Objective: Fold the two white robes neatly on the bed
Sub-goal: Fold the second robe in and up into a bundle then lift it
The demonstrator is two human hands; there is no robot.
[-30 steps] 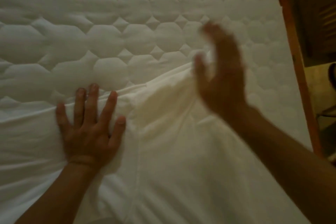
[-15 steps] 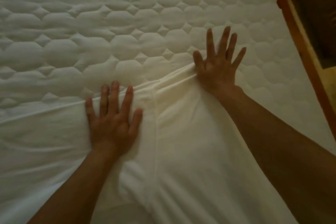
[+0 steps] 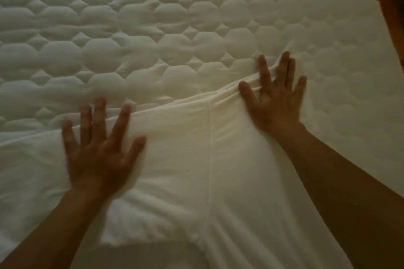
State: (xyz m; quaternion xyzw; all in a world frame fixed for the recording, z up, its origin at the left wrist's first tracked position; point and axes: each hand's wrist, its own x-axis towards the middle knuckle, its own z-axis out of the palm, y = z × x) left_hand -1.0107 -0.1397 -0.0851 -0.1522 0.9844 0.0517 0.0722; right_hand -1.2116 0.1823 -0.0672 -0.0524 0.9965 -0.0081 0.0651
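Note:
A white robe [image 3: 185, 159] lies spread flat on the quilted mattress [image 3: 153, 28], with a seam running down its middle. My left hand [image 3: 98, 150] presses flat on the robe near its upper left edge, fingers spread, holding nothing. Over at the cloth's far upper right edge, my right hand [image 3: 275, 98] lies flat too, fingers apart, with the fabric bunched slightly under the thumb and fingers. Only one robe can be made out; a second is not distinguishable.
The mattress stretches across the top and right of the view. The bed's wooden frame [image 3: 391, 6] runs down the upper right corner, with dark floor beyond it.
My right hand came down from the air onto the robe's far edge and now lies flat there. My left hand stayed pressed flat on the cloth. The view shifted slightly.

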